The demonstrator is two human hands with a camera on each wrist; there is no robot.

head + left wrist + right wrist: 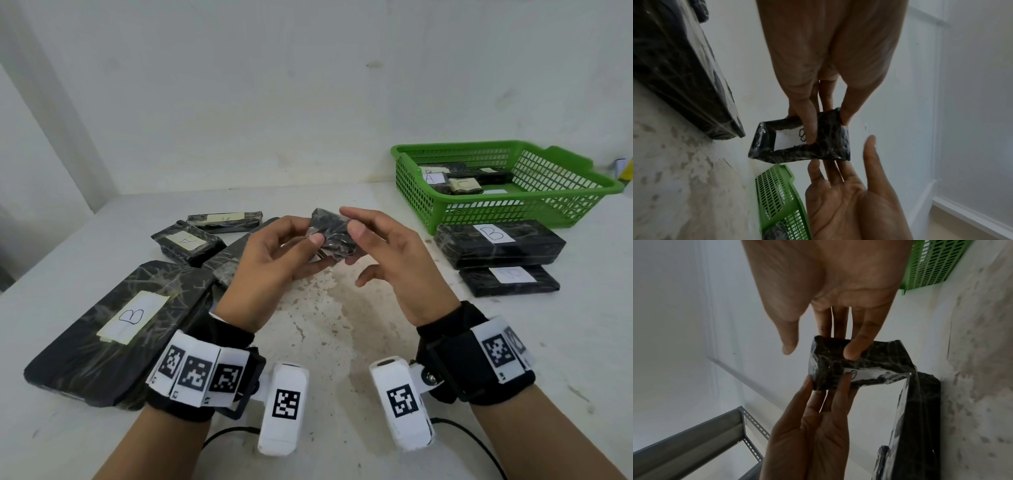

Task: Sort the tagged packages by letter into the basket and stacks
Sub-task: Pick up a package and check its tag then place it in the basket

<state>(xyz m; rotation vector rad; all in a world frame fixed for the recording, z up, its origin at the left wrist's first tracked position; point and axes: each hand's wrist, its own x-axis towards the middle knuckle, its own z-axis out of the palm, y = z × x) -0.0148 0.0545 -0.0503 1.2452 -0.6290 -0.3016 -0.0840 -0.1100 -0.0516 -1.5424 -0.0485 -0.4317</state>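
Held package: a small black film-wrapped package (pixel 330 236) sits above the table's middle, between your two hands; its white tag (pixel 789 137) faces away from you, the letter partly covered by a finger.
Left hand: your left hand (pixel 274 263) pinches the package, thumb on the near face, fingers curled behind across the tag.
Right hand: your right hand (pixel 394 260) touches the package's right end with its fingertips; thumb raised clear, fingers only loosely bent.
Basket: the green basket (pixel 565 192) stands at 2 o'clock from the package and holds several small packages, tags A and C legible.
B stack: two flat packages tagged B (pixel 500 243) lie at 3 o'clock, just in front of the basket, the nearer one partly under the farther.
Unsorted group: at 9 o'clock lie a package tagged A (pixel 188 241) and a slim one (pixel 224 221) behind it; a large B package (pixel 120 329) lies at 8 o'clock.
Table: the white table (pixel 342 325) is stained beneath your hands.
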